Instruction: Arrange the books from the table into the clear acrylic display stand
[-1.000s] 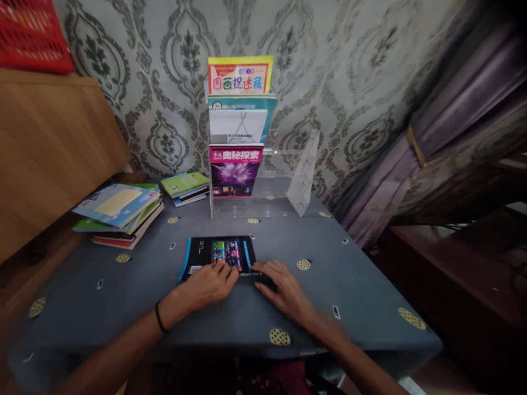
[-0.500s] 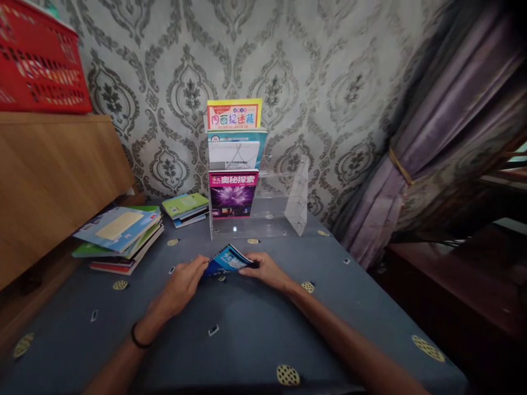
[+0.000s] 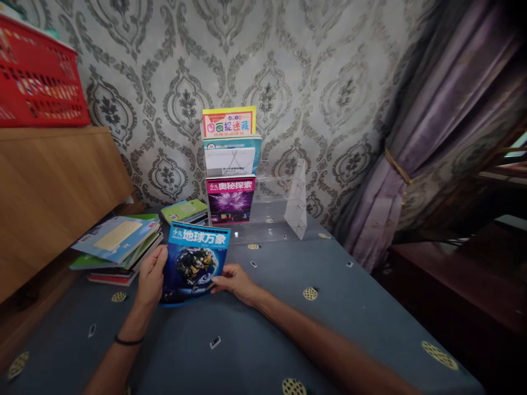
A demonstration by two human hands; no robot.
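A blue book (image 3: 195,263) with a picture of the Earth on its cover is held up above the table, its front facing me. My left hand (image 3: 151,277) grips its left edge, and a dark band circles that wrist. On the lower right edge, my right hand (image 3: 235,282) pinches the book between thumb and fingers. Behind it stands a clear acrylic rack (image 3: 296,203) with stepped tiers. Its left side carries a pink and purple book (image 3: 230,202), a white book (image 3: 229,161), a teal book (image 3: 257,144) and a yellow-edged book (image 3: 229,123) at the top.
A pile of books (image 3: 119,241) lies at the left, and a smaller stack (image 3: 185,210) sits by the rack, partly hidden. A wooden cabinet (image 3: 57,192) bearing a red basket (image 3: 41,77) borders the left side. A purple curtain (image 3: 382,214) hangs at the right of the blue tablecloth (image 3: 329,340).
The blue book has been raised from a slanted, nearly flat position to face me, and moved left and nearer. Both hands moved with it, keeping their hold.
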